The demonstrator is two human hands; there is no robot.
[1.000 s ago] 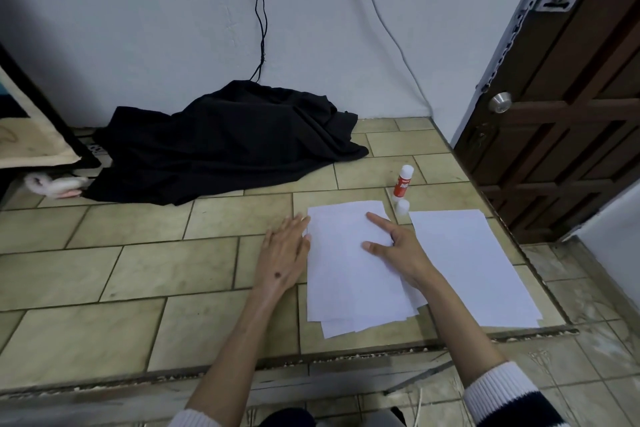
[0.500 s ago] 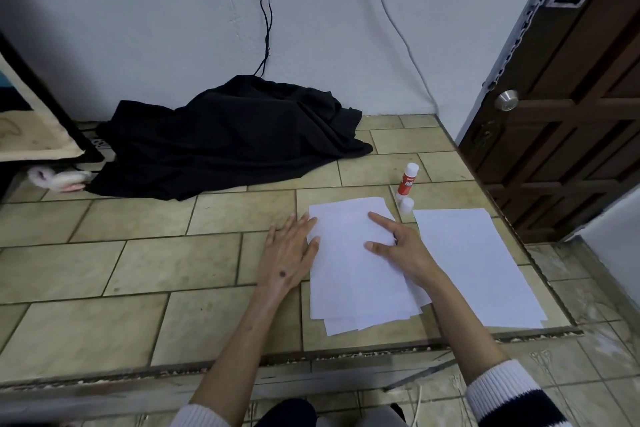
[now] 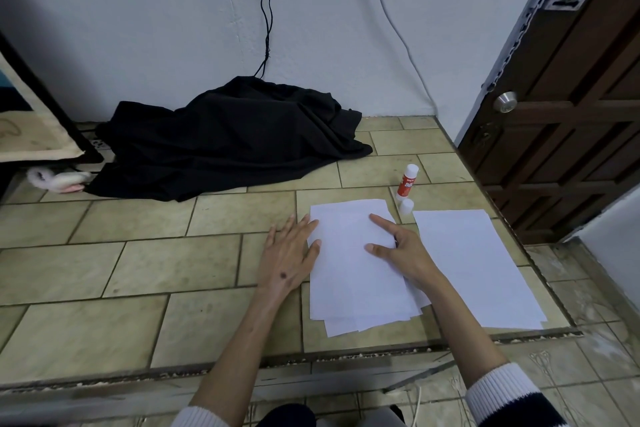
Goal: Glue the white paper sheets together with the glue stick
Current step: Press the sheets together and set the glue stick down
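Step in hand: pressing and squaring paper stack [image 3: 353, 274] on tiled floor. Left hand [image 3: 289, 258] flat at stack's left edge; right hand [image 3: 403, 253] pressing on top, index finger straight, gripping nothing. Glue stick [image 3: 408, 181] upright, uncapped, just beyond stack. Next likely: reach for glue.

Matt white paper sheets [image 3: 353, 267], glazed tiles [image 3: 173, 263]

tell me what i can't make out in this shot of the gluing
- Sheet count in the paper stack, head view: the top sheet covers the rest.
- Glue stick label, head view: too small to read.
- What the black cloth covers, head view: hidden beneath.
- Right hand curled fingers: folded under the hand.
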